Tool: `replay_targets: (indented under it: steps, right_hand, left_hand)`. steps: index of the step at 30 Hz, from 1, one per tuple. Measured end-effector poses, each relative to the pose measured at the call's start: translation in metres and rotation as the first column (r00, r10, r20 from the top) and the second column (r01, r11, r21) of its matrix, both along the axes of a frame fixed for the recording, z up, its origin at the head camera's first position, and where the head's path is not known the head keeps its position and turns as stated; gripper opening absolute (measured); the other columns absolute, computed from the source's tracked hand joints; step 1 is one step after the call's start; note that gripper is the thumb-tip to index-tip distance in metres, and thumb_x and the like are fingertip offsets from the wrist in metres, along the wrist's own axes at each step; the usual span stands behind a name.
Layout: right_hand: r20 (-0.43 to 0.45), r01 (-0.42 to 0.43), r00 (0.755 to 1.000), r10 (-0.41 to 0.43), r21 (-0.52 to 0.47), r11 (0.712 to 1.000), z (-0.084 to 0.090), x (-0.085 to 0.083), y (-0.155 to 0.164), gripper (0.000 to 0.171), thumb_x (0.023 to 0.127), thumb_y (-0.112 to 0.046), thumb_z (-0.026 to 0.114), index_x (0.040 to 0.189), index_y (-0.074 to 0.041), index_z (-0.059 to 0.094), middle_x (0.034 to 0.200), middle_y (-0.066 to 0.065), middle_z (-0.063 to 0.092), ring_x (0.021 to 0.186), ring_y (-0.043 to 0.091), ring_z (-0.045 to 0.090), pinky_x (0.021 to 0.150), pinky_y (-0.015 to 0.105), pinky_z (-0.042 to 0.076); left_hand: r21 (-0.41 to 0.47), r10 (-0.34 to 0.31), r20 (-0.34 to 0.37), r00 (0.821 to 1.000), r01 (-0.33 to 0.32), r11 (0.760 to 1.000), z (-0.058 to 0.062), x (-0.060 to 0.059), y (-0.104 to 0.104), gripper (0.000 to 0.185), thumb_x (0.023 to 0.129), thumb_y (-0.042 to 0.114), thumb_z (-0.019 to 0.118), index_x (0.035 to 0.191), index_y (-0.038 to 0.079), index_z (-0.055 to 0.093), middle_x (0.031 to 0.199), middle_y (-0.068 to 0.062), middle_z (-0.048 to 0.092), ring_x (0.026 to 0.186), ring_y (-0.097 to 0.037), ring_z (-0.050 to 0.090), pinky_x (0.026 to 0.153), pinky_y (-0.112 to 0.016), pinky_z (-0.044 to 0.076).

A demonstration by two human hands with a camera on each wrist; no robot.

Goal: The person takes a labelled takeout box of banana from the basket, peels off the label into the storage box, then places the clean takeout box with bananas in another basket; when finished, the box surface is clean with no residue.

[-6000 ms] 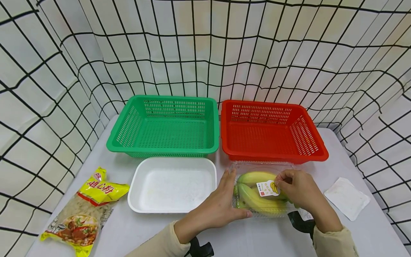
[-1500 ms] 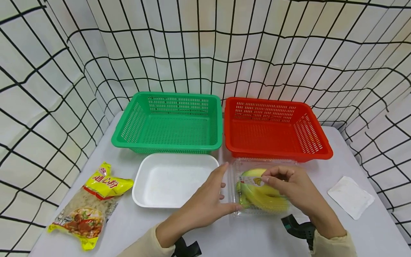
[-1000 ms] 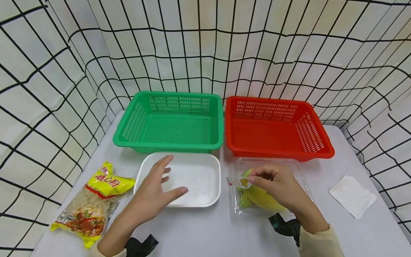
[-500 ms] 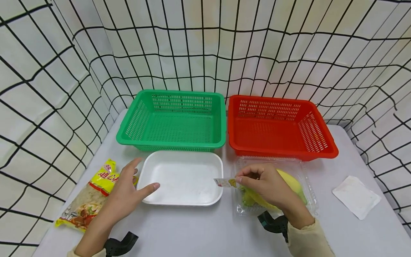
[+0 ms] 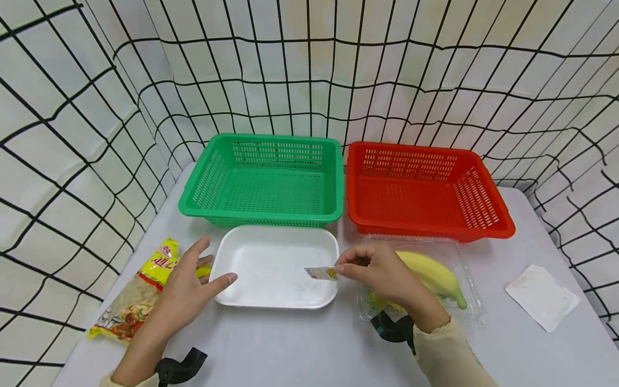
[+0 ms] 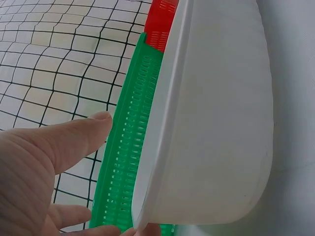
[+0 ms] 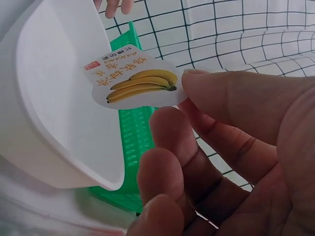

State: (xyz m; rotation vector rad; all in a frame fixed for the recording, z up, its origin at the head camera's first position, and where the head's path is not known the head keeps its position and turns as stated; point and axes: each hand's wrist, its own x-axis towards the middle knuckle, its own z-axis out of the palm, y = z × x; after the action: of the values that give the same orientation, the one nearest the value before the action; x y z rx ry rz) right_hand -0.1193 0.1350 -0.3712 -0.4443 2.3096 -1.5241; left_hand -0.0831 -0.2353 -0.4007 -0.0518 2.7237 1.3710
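Your right hand (image 5: 382, 271) is pinching a small white sticker printed with bananas (image 5: 321, 273) between thumb and forefinger, just right of the frame's centre in the head view. The sticker hangs over the right rim of the white rectangular foam tray (image 5: 274, 236), apart from the tray floor. In the right wrist view the sticker (image 7: 135, 82) fills the upper middle, thumb (image 7: 236, 98) on its right edge, the other fingers curled loosely beneath it, the tray's wall (image 7: 59, 123) to the left.

Your left hand (image 5: 186, 282) is at the lower left of centre, fingers spread and fairly straight, thumb tip touching or nearly touching the tray's left front corner; I can't tell which. It grips nothing. The fingers lie over the top end of the yellow plastic bag of noodles (image 5: 132, 301), which lies flat on the grey table (image 5: 300, 344) at the lower left. In the left wrist view your thumb (image 6: 69, 140) points along the tray (image 6: 221, 128).

Behind your right hand, a clear plastic clamshell box (image 5: 471, 301) holds yellow-green bananas (image 5: 432, 274), lower right of centre. Above it sits the red perforated plastic basket (image 5: 427, 188); to that basket's left, just beside it, the green perforated plastic basket (image 5: 266, 180). A white paper pad (image 5: 541, 297) lies flat at far right. 2 baskets, 1 tray, all in a grid-patterned white backdrop (image 5: 309, 70).
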Motion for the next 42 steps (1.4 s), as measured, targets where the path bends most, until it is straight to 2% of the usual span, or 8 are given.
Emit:
replay_targets:
  steps: [6, 12, 20, 22, 28, 34, 42]
  right_hand:
    - [0.001, -0.030, 1.000, 0.030, 0.007, 1.000, -0.002, -0.004, -0.009, 0.008, 0.096, -0.010, 0.074, 0.097, -0.004, 0.079, 0.090, 0.006, 0.069, 0.084, 0.023, 0.058, 0.072, 0.026, 0.052]
    - [-0.003, -0.060, 0.998, 0.060, 0.008, 0.998, -0.004, -0.007, -0.017, 0.008, 0.096, -0.010, 0.074, 0.096, -0.004, 0.079, 0.088, 0.005, 0.070, 0.082, 0.020, 0.057, 0.070, 0.025, 0.050]
    - [-0.006, -0.096, 0.995, 0.097, 0.018, 0.995, -0.010, -0.010, -0.029, 0.007, 0.095, -0.011, 0.075, 0.093, -0.006, 0.079, 0.084, 0.002, 0.070, 0.078, 0.018, 0.057, 0.065, 0.023, 0.047]
    - [-0.011, -0.101, 0.995, 0.101, 0.023, 0.995, -0.012, -0.010, -0.032, 0.006, 0.095, -0.009, 0.074, 0.092, -0.007, 0.079, 0.082, 0.000, 0.070, 0.077, 0.017, 0.056, 0.063, 0.022, 0.045]
    - [-0.023, -0.123, 0.992, 0.124, 0.049, 0.991, -0.017, -0.008, -0.040, 0.008, 0.094, -0.008, 0.072, 0.090, -0.008, 0.079, 0.079, -0.003, 0.069, 0.074, 0.013, 0.055, 0.061, 0.021, 0.043]
    - [-0.030, -0.135, 0.990, 0.139, 0.098, 0.986, -0.022, -0.007, -0.045, 0.007, 0.093, -0.008, 0.074, 0.089, -0.010, 0.079, 0.077, -0.005, 0.070, 0.074, 0.013, 0.056, 0.059, 0.022, 0.043]
    - [-0.055, -0.142, 0.987, 0.152, 0.148, 0.979, -0.025, -0.005, -0.049, 0.011, 0.091, -0.008, 0.073, 0.085, -0.014, 0.079, 0.073, -0.010, 0.068, 0.073, 0.009, 0.055, 0.060, 0.022, 0.041]
  left_hand:
    - [0.002, -0.017, -0.012, 1.000, 0.017, 1.000, 0.000, 0.004, 0.000, 0.109, 0.089, 0.033, 0.085, 0.164, -0.003, 0.016, 0.164, -0.030, 0.029, 0.131, -0.053, 0.055, 0.093, -0.053, 0.058]
    - [-0.003, -0.048, 0.022, 0.999, 0.048, 0.999, -0.001, 0.007, -0.004, 0.113, 0.086, 0.031, 0.089, 0.164, -0.003, 0.015, 0.161, -0.029, 0.035, 0.120, -0.047, 0.065, 0.088, -0.044, 0.061]
    - [-0.049, -0.051, 0.037, 0.998, 0.053, 0.997, -0.006, 0.004, -0.006, 0.107, 0.088, 0.037, 0.086, 0.163, -0.005, 0.021, 0.154, -0.026, 0.044, 0.118, -0.039, 0.063, 0.080, -0.033, 0.058]
    - [-0.073, -0.042, 0.035, 0.998, 0.045, 0.996, -0.007, 0.002, -0.006, 0.105, 0.088, 0.038, 0.085, 0.162, -0.005, 0.023, 0.151, -0.025, 0.047, 0.116, -0.038, 0.063, 0.079, -0.032, 0.056]
    - [-0.114, -0.028, 0.047, 0.998, 0.033, 0.993, -0.010, -0.001, -0.006, 0.101, 0.088, 0.033, 0.086, 0.159, -0.010, 0.028, 0.144, -0.031, 0.052, 0.108, -0.038, 0.069, 0.073, -0.033, 0.060]
    - [-0.101, -0.027, 0.056, 0.998, 0.032, 0.994, -0.011, -0.002, -0.006, 0.095, 0.088, 0.030, 0.086, 0.157, -0.009, 0.034, 0.140, -0.032, 0.055, 0.106, -0.037, 0.071, 0.072, -0.036, 0.062]
    - [-0.097, -0.037, 0.048, 0.998, 0.041, 0.994, -0.012, -0.002, -0.006, 0.092, 0.088, 0.029, 0.086, 0.156, -0.008, 0.037, 0.134, -0.030, 0.061, 0.102, -0.033, 0.073, 0.069, -0.031, 0.059]
